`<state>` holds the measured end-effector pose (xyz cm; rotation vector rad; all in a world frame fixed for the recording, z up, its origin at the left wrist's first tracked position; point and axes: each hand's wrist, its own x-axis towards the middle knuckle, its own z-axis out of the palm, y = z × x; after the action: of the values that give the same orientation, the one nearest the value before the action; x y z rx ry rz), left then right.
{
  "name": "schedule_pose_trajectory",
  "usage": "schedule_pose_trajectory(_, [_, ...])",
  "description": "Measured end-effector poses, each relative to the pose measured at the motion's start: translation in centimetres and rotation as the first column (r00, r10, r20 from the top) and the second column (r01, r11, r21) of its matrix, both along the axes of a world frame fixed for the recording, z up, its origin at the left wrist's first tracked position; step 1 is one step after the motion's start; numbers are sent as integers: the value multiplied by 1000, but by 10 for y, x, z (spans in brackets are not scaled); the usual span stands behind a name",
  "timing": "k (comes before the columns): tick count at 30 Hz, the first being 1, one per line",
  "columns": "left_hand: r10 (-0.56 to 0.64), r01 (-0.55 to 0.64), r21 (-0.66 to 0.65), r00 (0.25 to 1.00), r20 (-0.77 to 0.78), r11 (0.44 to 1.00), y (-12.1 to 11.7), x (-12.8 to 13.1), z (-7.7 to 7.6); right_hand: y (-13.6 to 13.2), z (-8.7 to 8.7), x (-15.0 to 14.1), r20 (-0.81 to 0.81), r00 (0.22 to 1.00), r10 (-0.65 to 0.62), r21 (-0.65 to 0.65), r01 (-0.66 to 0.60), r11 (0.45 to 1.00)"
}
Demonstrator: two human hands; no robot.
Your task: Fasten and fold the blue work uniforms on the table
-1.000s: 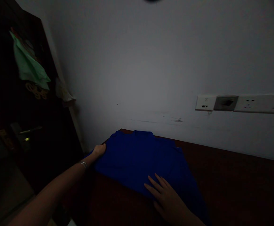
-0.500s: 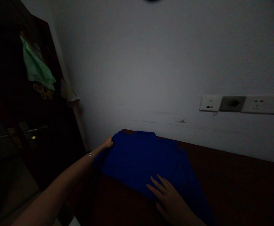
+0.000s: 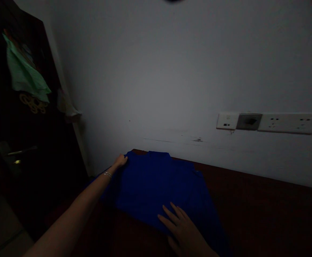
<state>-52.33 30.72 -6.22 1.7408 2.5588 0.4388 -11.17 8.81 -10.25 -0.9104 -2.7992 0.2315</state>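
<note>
A blue long-sleeved shirt (image 3: 150, 182) lies spread on a dark reddish-brown table (image 3: 254, 196), its collar edge toward the wall. At the shirt's left shoulder, my left hand (image 3: 121, 160) has its fingers curled on the cloth and appears to grip it. Blue fabric also shows to the left of that forearm. My right hand (image 3: 181, 225) rests over the lower part of the shirt, palm down with fingers spread, grasping nothing. The dim light hides folds and the shirt's near right end.
A pale wall (image 3: 158, 89) stands right behind the table, with a row of sockets (image 3: 276, 123) at the right. On the left is a dark door (image 3: 45, 157) with a metal handle (image 3: 19, 152) and a hanging green cloth (image 3: 24, 71).
The view has turned slightly to the right. My left hand sits a little further onto the shirt's shoulder, and more blue cloth shows left of the forearm. My right hand stays spread on the shirt.
</note>
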Motion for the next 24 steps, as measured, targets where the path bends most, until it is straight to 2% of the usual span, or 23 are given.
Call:
schedule_pose_trajectory(4, [36, -36, -6, 999, -17, 999, 9, 6, -3, 2, 1, 0, 3, 1000, 16, -8, -16, 1000])
schedule_pose_trajectory(13, [64, -65, -12, 996, -63, 998, 20, 9, -6, 7, -11, 4, -56, 998, 36, 12, -35, 999])
schedule_pose_trajectory(20, [91, -86, 50, 991, -99, 995, 14, 23, -3, 6, -9, 4, -49, 998, 30, -3, -30, 1000])
schedule_pose_trajectory(24, [73, -58, 122, 989, -126, 991, 7, 29, 3, 4, -7, 4, -60, 998, 24, -23, -26, 999])
